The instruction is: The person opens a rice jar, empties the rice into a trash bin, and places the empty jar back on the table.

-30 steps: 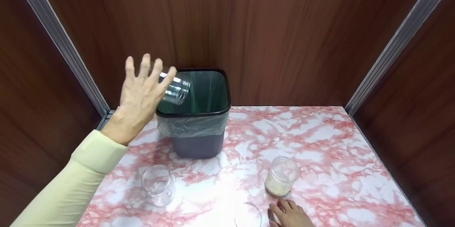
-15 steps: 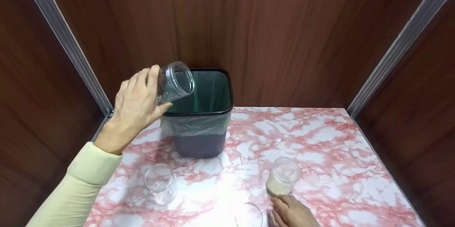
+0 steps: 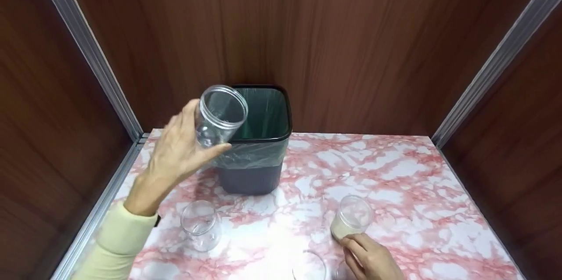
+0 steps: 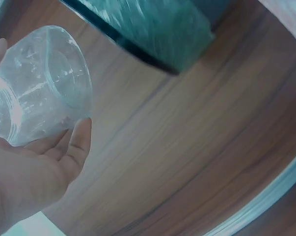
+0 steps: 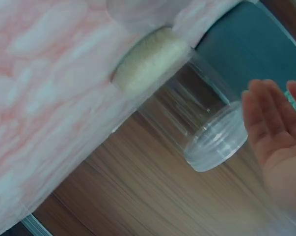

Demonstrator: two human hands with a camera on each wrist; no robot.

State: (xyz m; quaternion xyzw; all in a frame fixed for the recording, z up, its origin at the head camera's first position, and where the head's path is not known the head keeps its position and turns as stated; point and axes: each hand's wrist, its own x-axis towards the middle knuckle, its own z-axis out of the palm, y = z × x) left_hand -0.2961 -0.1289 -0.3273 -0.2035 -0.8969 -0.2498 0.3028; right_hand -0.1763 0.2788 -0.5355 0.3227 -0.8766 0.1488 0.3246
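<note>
My left hand [image 3: 175, 152] grips a clear jar [image 3: 221, 115], held tilted over the left side of the bin [image 3: 250, 179], with its open mouth facing my head camera. In the left wrist view the jar [image 4: 49, 83] lies between thumb and fingers; I see no contents in it. My right hand [image 3: 371, 256] rests low at the front, fingers loosely bent beside a lidded clear jar [image 3: 351, 218]. Pale grains fill the bottom of that jar [image 5: 187, 93]. In the right wrist view, the hand [image 5: 280, 137] is apart from it and holds nothing.
Another clear jar [image 3: 199, 227] stands front left on the marbled tabletop [image 3: 395, 183]. A clear round outline [image 3: 309, 267] shows at the front edge, its kind unclear. A liner hangs over the bin's rim. Wood panels [image 3: 329, 52] enclose the back and sides.
My left hand has turned the jar from mouth-down over the bin to mouth-up and drawn it nearer. My right hand has shifted slightly toward the lidded jar.
</note>
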